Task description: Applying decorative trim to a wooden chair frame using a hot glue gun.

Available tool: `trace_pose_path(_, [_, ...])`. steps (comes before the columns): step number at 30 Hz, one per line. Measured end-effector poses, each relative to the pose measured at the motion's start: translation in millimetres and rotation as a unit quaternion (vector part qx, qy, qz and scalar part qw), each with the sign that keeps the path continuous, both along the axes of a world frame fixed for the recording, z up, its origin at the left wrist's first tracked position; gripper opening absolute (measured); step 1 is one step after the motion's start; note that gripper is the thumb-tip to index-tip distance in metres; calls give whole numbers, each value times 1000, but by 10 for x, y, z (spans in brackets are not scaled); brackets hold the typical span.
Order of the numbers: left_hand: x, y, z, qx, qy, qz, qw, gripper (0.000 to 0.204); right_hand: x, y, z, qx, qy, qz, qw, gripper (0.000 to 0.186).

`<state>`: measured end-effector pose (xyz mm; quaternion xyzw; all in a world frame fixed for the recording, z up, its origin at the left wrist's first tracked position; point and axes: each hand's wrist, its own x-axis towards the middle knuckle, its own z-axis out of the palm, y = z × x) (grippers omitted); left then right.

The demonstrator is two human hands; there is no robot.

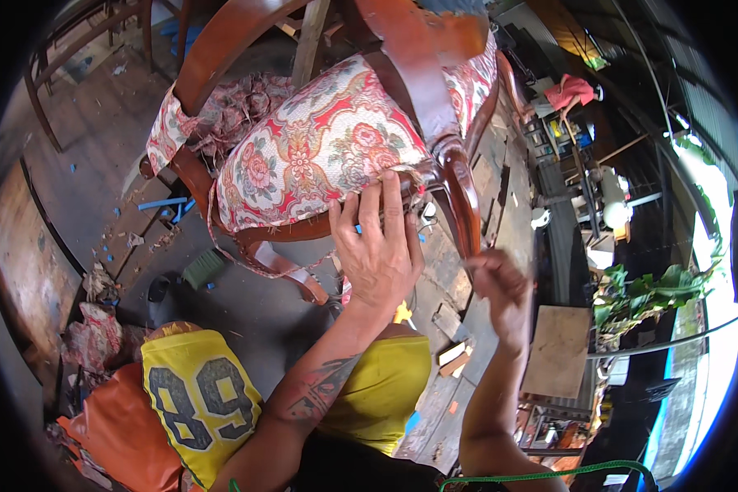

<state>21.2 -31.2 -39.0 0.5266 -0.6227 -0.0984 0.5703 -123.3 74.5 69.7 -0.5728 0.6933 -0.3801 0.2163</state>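
Observation:
A reddish-brown wooden chair frame [465, 197] stands before me, its seat covered in cream and red floral fabric [303, 156]. My left hand [377, 246] lies against the seat's near edge, fingers stretched out over the fabric border beside a carved wooden post. To the right of that post, my right hand [500, 283] is closed and smeared by motion; whatever it grips cannot be made out. A thin patterned cord [254, 267] hangs loosely from the seat's left corner and runs under its front edge. Crumpled floral fabric [242, 107] shows behind the seat.
Blue strips [166, 203] and a green block [203, 268] lie on the grey floor. A wooden board [29, 279] stands at the left, near an orange bag [127, 430]. Wood offcuts [453, 358] lie at right, beside a plywood panel [556, 351]. Dark chairs [37, 90] stand far left.

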Motion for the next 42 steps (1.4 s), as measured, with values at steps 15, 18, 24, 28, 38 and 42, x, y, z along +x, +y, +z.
trace_pose_path(15, [67, -22, 32, -33, -92, 8, 995, 59, -282, 1969, -4102, 313, -330, -235, 859, 37])
trace_pose_path(18, [99, 2, 58, -32, -113, -17, 993, 65, -233, 1634, -3906, 300, -343, -210, 865, 41])
trace_pose_path(24, [242, 61, 136, 7, -157, -87, 984, 73, -194, 346, -2578, 158, -340, -86, 923, 50])
trace_pose_path(28, [268, 53, 160, 26, -138, -106, 984, 72, -102, -561, -1706, 10, -351, 167, 921, 59])
trace_pose_path(38, [244, 47, 229, 59, -84, -102, 990, 65, -106, -677, -1167, 158, -352, 207, 899, 24])
trace_pose_path(42, [265, 47, 241, 32, -88, -97, 991, 66, -464, -82, -877, 180, -381, 230, 877, 19])
